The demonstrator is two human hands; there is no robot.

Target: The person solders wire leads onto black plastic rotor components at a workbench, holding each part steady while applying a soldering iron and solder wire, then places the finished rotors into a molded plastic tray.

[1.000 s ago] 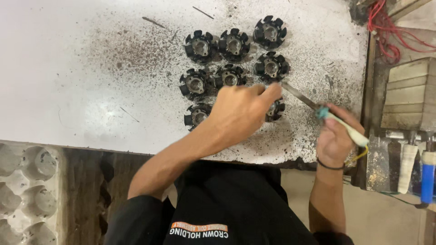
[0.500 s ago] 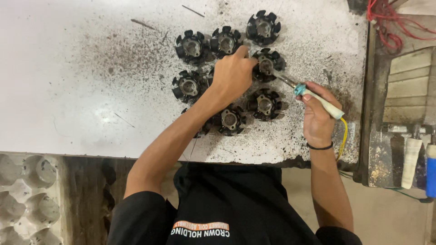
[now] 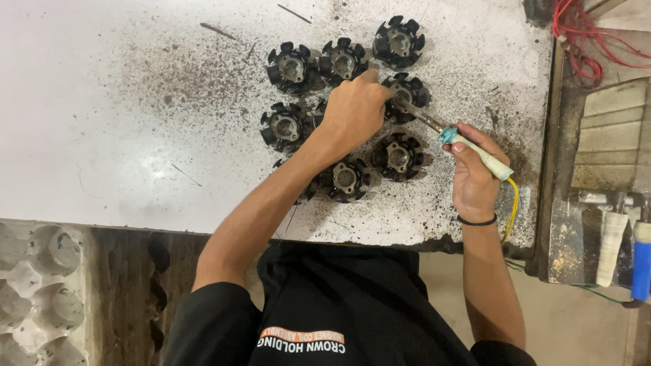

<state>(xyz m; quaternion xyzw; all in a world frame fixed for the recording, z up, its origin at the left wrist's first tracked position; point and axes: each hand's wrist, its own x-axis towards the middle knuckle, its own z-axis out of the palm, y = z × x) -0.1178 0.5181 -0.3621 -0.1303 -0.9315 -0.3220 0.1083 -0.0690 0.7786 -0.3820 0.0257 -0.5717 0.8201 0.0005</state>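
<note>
We start at our right hand (image 3: 475, 177), which is wrapped around the pale handle of a soldering iron (image 3: 468, 146), fingers closed on it like a pen, with the metal tip reaching up and left to a black toothed stator core (image 3: 405, 91). Our left hand (image 3: 352, 112) lies over the middle of the cluster, fingers curled down and the forefinger stretched toward that same core beside the iron's tip; we cannot tell whether it pinches anything, since the fingertips are hidden under the hand. We judge the iron light and stiff, best held well back on the insulated handle, away from the bare shaft, which may be hot; its yellow cord (image 3: 512, 203) trails off the rear and could tug at the wrist. The cores look like dense, rigid metal, heavy for their size, with notched rims that give a sure hold at the outer teeth. Around the hands more such cores sit on the white, soot-speckled tabletop (image 3: 102, 102), near one another. Farther out, at lower left, a grey egg tray (image 3: 37, 285) shows its cups, and we see nothing in them.
</note>
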